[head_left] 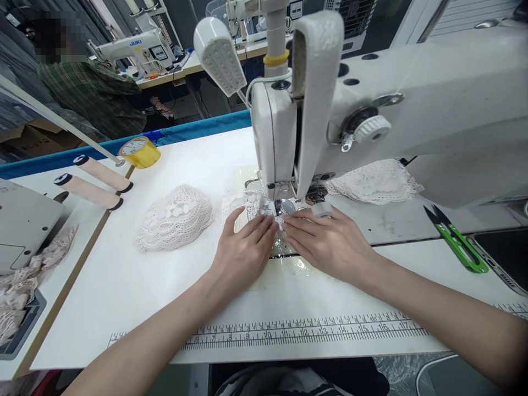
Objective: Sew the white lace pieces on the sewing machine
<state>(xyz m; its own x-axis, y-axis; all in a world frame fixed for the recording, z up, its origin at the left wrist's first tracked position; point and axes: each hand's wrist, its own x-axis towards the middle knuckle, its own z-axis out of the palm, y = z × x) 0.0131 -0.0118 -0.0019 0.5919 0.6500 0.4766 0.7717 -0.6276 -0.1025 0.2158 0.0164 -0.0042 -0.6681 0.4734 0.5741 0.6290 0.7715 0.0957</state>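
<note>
Lace pile (175, 217) beside left hand (243, 250); sewing machine (284, 132) overhangs ahead.

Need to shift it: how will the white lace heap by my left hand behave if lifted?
The lace heap looks floppy: it slumps in soft folds, so it would probably droop. Its openwork suggests it is light and might snag.

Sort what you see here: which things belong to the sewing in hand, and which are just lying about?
In hand: left hand, right hand, lace piece under the needle, sewing machine, lace pile (probably waiting stock).
Lying about: yellow tape roll, green snips, two beige tubes.
</note>
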